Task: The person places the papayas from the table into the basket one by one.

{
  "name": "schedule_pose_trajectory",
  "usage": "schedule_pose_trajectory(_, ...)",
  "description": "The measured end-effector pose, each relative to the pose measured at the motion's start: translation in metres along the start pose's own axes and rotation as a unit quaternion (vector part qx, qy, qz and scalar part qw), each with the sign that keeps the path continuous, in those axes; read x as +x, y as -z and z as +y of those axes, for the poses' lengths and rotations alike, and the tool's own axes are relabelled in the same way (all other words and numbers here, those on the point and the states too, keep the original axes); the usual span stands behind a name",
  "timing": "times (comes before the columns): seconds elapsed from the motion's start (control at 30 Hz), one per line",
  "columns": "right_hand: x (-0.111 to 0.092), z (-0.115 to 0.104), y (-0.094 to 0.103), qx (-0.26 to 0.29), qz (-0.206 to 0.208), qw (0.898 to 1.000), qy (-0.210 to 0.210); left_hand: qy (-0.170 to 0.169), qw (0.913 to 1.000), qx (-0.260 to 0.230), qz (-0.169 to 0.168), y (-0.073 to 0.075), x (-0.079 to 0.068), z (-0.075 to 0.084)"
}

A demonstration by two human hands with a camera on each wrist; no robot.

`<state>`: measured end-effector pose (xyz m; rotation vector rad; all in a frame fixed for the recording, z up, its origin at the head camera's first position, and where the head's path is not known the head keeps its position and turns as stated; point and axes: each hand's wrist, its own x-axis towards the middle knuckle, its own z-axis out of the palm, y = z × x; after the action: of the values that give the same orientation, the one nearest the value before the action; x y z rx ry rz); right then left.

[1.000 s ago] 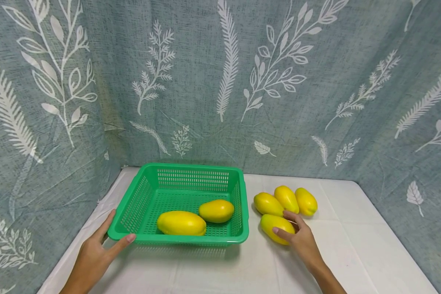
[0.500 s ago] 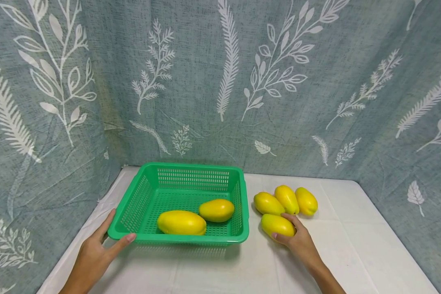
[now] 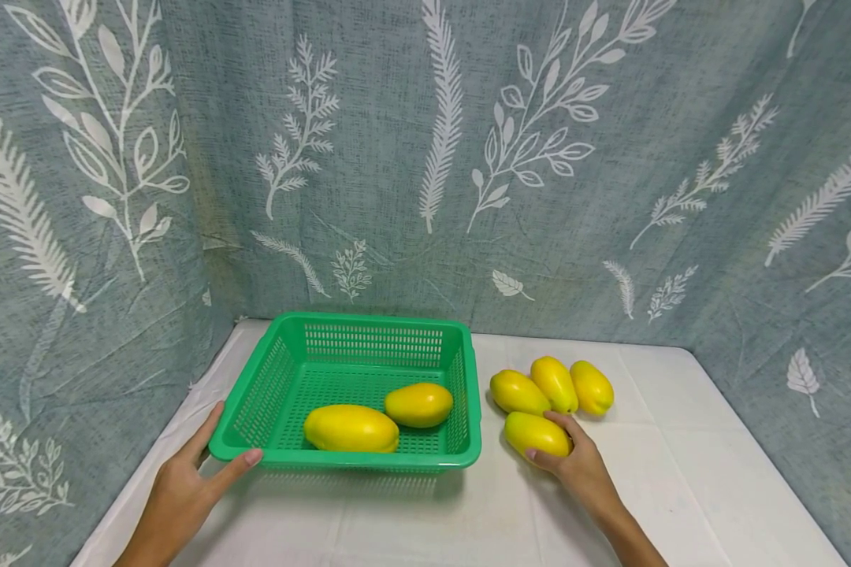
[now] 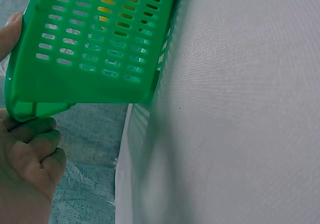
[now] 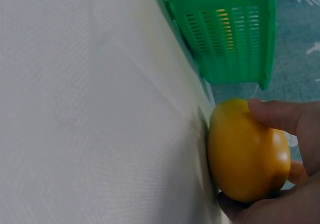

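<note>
My left hand (image 3: 184, 492) holds the near left corner of a green plastic basket (image 3: 354, 459). In the left wrist view the thumb lies on one side of the rim and the curled fingers touch its other side. Two yellow mangoes lie in the basket: a larger mango (image 3: 351, 429) near the front wall and a smaller mango (image 3: 418, 405) to its right. To the right of the basket, my right hand (image 3: 587, 471) grips a yellow-green mango (image 5: 245, 151) between thumb and fingers, down at the white cloth. Part of its underside is hidden by the hand.
Behind the held mango lie a left mango (image 3: 518, 392), a middle mango (image 3: 553, 384) and a right mango (image 3: 592, 387), close together. A white cloth (image 3: 397, 528) covers the table. Blue-green curtains (image 3: 397, 157) with white leaf prints hang at the back and sides.
My right hand's thumb and fingers have closed around the near mango, which stays in nearly the same place. The left hand and basket have not visibly moved.
</note>
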<state>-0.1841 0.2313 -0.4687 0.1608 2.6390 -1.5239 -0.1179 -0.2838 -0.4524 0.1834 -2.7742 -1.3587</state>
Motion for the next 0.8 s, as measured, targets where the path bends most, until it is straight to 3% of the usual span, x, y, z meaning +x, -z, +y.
schedule_pose_trajectory(0.8,-0.005,-0.015,0.006,0.02,0.01,0.999,0.026,-0.004,1.0,0.004,-0.001,-0.001,0.0,0.0)
